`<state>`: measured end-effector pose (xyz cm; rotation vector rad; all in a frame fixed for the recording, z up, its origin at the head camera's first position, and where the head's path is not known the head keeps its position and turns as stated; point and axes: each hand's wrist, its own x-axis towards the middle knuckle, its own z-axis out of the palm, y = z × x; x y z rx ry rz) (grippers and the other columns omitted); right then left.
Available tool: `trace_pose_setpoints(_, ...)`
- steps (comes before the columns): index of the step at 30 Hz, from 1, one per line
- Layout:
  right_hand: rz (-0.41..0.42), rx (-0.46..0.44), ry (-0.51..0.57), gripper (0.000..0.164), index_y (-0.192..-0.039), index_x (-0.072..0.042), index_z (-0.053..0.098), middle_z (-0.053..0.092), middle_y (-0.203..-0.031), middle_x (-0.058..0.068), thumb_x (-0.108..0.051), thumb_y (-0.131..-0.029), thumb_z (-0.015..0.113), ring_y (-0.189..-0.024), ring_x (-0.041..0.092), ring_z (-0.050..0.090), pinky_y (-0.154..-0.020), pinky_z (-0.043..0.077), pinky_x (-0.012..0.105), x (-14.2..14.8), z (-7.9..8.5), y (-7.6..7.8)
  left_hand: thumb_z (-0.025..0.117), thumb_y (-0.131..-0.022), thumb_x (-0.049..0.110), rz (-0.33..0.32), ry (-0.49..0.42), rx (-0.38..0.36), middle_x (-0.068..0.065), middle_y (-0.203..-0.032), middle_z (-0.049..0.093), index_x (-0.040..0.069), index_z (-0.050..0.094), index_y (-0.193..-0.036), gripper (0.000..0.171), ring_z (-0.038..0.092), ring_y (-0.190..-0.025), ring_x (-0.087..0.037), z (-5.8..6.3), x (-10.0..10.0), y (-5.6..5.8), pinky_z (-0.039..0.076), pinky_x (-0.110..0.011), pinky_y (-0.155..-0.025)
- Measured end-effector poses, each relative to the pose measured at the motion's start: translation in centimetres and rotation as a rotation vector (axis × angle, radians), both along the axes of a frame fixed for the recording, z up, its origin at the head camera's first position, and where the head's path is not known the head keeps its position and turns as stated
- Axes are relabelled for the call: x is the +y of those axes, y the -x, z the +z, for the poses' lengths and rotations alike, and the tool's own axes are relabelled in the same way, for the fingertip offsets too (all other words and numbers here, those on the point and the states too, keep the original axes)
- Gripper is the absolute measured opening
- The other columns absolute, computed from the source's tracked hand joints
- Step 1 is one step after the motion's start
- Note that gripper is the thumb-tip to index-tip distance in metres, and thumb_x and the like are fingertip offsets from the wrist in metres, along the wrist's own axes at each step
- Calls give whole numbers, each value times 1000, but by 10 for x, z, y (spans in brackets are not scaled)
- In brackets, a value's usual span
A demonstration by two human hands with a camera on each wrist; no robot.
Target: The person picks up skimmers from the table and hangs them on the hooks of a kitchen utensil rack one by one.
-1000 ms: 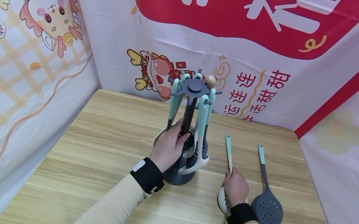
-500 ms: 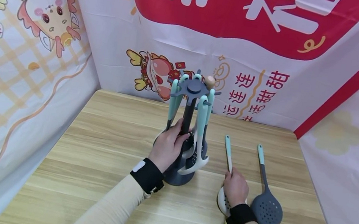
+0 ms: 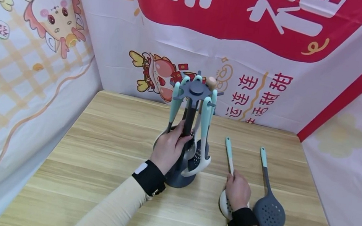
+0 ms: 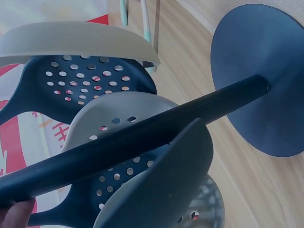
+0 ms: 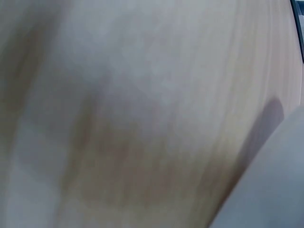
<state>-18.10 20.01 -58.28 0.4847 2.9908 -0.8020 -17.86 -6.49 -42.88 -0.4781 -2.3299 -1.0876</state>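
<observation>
My left hand (image 3: 170, 148) grips the dark upright pole of a utensil stand (image 3: 180, 178). Around that pole hang several kitchen utensils with teal handles, among them a white ladle (image 3: 200, 166) at the front right. The left wrist view shows the pole slanting past perforated heads, with a fingertip (image 4: 18, 214) at its lower left. On the table to the right, my right hand (image 3: 237, 189) holds a white skimmer (image 3: 224, 203) by its lower handle, covering part of the perforated head. A pale curved surface (image 5: 275, 185) fills the right wrist view's lower right corner.
A dark grey skimmer (image 3: 269, 212) with a teal handle end lies to the right of my right hand. The wooden table (image 3: 99, 148) is backed by printed cloth (image 3: 113, 53) close behind the stand, with more cloth at both sides.
The top of the stand and its hanging utensils have turned slightly. The white skimmer's handle tip has shifted a little to the left. Both hands stay almost where they were.
</observation>
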Motion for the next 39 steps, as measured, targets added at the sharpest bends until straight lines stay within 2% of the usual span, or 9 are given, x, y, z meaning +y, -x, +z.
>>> trace_pose_setpoints(5,-18,27,9,39,-139,-4,55,67,-116,20,-20,-103,50,-92,30,63,-74,48,41,-2,2,-2,63,-97,17,8,2,9,-14,-105,74,3,56,-129,37,73,-95,-29,-1,1,-1,61,-41,-79)
trace_pose_setpoints(12,-33,117,44,40,-139,-5,56,67,-98,13,-23,-103,51,-77,25,57,-64,40,33,-2,7,-10,65,-95,19,26,-3,26,-14,-105,75,5,57,-131,39,74,-93,-29,-2,1,-1,62,-40,-78)
trace_pose_setpoints(18,14,199,65,39,-136,-3,58,69,-101,16,-24,-103,53,-79,25,61,-64,44,32,-2,14,-18,68,-93,18,33,-7,20,-13,-105,75,7,57,-131,41,74,-94,-28,-2,1,-1,62,-40,-78)
trace_pose_setpoints(26,17,239,119,39,-138,-5,56,69,-99,15,-20,-102,53,-76,23,59,-60,42,26,-6,26,-22,67,-94,20,37,-9,22,-11,-105,75,9,57,-130,38,74,-93,-26,-1,1,-1,62,-39,-77)
trace_pose_setpoints(33,-6,411,186,34,-131,-5,63,72,-100,16,-18,-99,60,-79,24,63,-61,45,22,-10,38,-25,68,-93,22,41,-12,61,-10,-96,75,8,59,-127,38,75,-85,-24,-3,4,-1,62,-37,-68)
trace_pose_setpoints(39,0,552,274,31,-127,-5,65,73,-97,16,-13,-97,63,-71,16,58,-55,45,14,-17,52,-29,69,-93,23,69,-9,66,-9,-93,75,9,60,-125,36,75,-84,-23,-3,7,0,62,-36,-67)
